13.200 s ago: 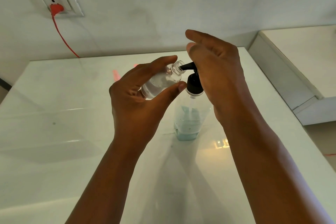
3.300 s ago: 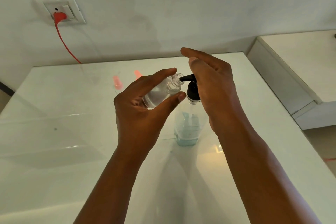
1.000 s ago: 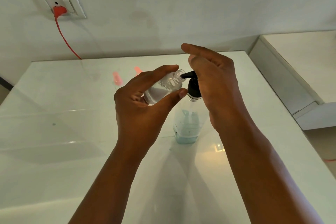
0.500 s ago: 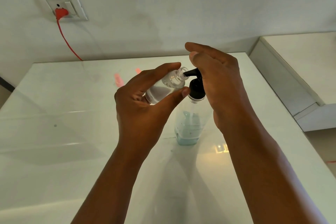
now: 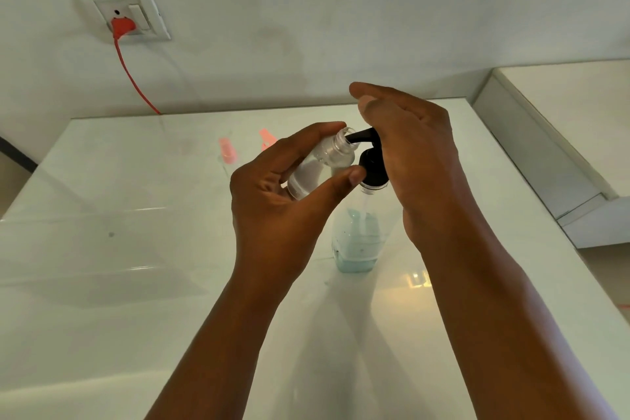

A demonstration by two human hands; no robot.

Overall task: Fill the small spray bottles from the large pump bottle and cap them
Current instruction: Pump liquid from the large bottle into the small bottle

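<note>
A black pump head (image 5: 373, 167) is seen on the clear large bottle (image 5: 358, 235), pale blue liquid within. The small bottle (image 5: 318, 165) is clear. Two pink caps (image 5: 227, 150) are seen on the glossy white bench (image 5: 102, 249). An orange-red plug (image 5: 122, 25) is set in a white socket (image 5: 136, 15).

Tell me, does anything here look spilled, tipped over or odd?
Nothing stands out. The left hand holds the small bottle tilted on purpose, mouth at the pump spout. The large pump bottle stands upright; no spill shows on the table.
</note>
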